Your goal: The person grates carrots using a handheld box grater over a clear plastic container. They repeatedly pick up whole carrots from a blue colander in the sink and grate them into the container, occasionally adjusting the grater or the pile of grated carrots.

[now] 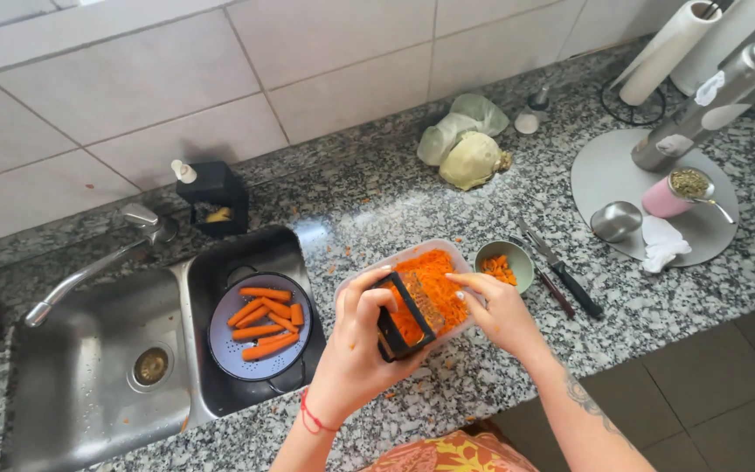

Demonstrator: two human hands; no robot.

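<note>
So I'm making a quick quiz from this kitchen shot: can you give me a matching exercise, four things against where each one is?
Things:
1. whole carrots
2. grater
3. cabbage
4. knife

Places:
A. on the counter near the tiled wall
B. in the colander in the sink
C. on the counter right of the small green bowl
D. held by the left hand over the container of grated carrot

Pairs: 1-B, 2-D, 3-A, 4-C
</note>
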